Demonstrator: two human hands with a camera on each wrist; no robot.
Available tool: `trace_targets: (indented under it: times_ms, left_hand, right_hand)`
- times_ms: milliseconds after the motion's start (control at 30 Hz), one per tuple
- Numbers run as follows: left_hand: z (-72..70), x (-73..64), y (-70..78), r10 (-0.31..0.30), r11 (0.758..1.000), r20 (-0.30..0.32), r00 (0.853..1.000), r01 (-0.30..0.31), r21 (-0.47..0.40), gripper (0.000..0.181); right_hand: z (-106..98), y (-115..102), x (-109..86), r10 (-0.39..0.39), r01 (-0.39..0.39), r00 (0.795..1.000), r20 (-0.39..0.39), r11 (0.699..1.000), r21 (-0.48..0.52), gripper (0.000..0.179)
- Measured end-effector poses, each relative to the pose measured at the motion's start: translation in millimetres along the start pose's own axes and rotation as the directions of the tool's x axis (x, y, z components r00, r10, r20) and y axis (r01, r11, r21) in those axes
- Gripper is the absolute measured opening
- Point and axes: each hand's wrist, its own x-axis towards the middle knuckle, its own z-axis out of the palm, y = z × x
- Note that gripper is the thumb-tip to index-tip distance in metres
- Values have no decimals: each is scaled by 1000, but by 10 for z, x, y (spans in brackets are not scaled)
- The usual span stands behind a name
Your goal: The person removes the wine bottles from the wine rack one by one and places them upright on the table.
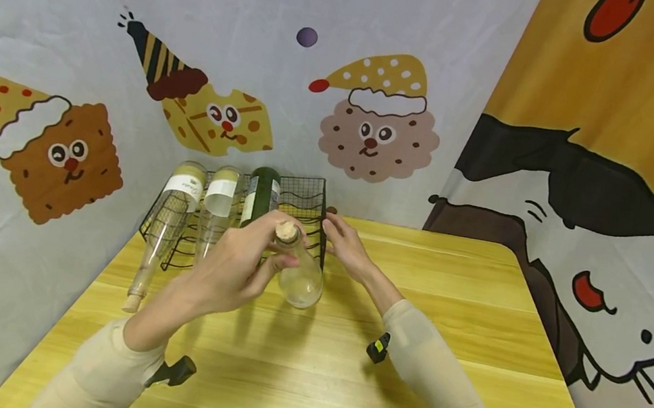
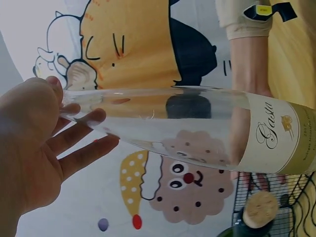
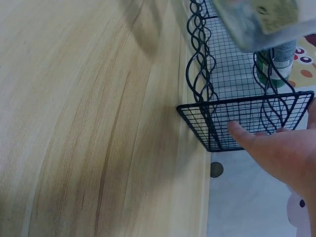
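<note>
My left hand [image 1: 237, 261] grips the neck of a clear glass wine bottle [image 1: 302, 286] with a cork in its mouth. In the left wrist view a cream and gold label wraps the lower part of this bottle [image 2: 197, 128], and it overlaps the rack there. The black wire wine rack [image 1: 322, 224] stands at the back of the table. My right hand [image 1: 352, 248] is at the rack's right end, its fingers extended. In the right wrist view the thumb of the hand [image 3: 281, 153] lies against the mesh end panel [image 3: 237, 103].
Lying in the rack are a clear corked bottle [image 1: 156, 244] at the left, another clear labelled bottle [image 1: 220, 198] and a green bottle [image 1: 262, 196]. Under the rack is a wooden table [image 1: 404, 377]. Behind it hangs a printed cloth [image 1: 250, 31].
</note>
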Motion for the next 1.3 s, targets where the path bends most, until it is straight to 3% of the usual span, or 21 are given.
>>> trace_targets:
  times_ms: [233,500,700,833,1033,1300]
  left_hand:
    - [88,-89,-51,-71,994,63,996,76,-76,25]
    - [166,-140,-65,-133,987,113,985,142,-75,24]
    - [204,-165,-68,-169,982,155,973,180,-58,34]
    - [219,-161,-72,-180,979,157,971,193,-70,44]
    - [232,-169,-106,-190,974,155,969,206,-95,38]
    - [214,-166,-124,-252,949,185,950,280,-143,32]
  right_hand:
    - [1,-13,3,-1,1,1000,-7,1000,5,67]
    - [-5,-18,-1,-3,3,1000,-7,1000,4,67]
    - [-5,-19,-5,1,0,1000,-10,1000,18,69]
    - [-3,-21,-8,2,-2,1000,-7,1000,26,69]
    - [-3,-27,-12,7,-7,1000,-4,1000,18,71]
    - [4,-20,-7,-2,2,1000,-9,1000,8,69]
